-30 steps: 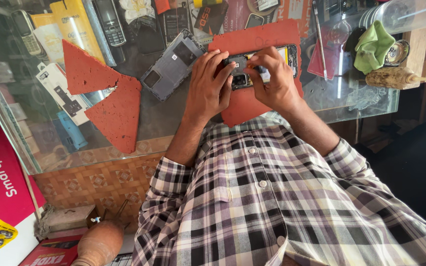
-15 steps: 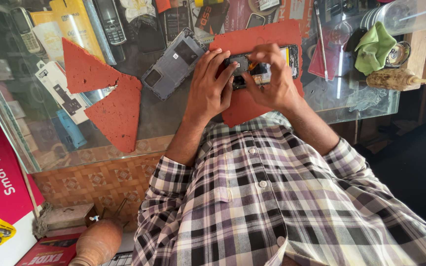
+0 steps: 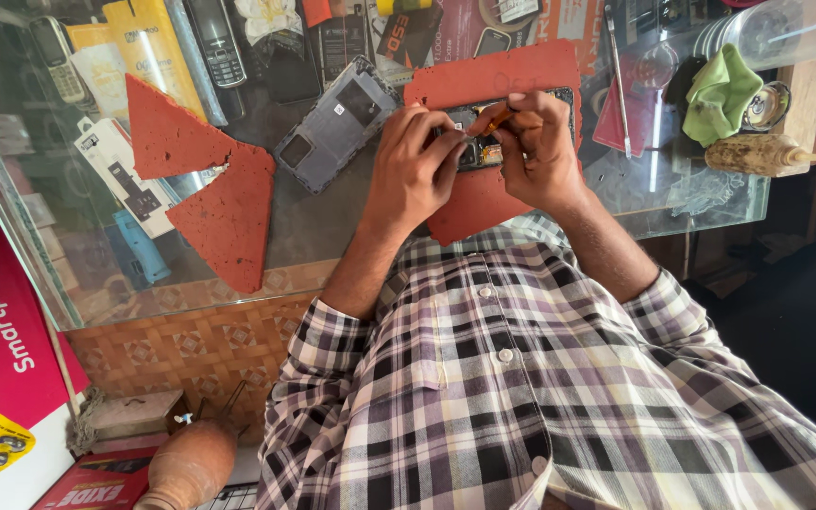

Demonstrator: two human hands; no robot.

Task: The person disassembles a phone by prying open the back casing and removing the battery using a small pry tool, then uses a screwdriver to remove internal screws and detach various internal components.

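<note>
Head view: I see both hands close together over an opened phone point(image 3: 484, 142) lying on a red mat point(image 3: 484, 203) on the glass counter point(image 3: 332, 236), its long axis running left to right. My left hand point(image 3: 413, 175) pinches the phone's left end, and my right hand point(image 3: 535, 151) grips an orange tool point(image 3: 495, 120) whose tip touches the phone's middle, so the right is nearer the work

Both hands point(image 3: 479, 156) on opened phone point(image 3: 484, 142), red mat point(image 3: 484, 203), glass counter point(image 3: 332, 227)
</note>
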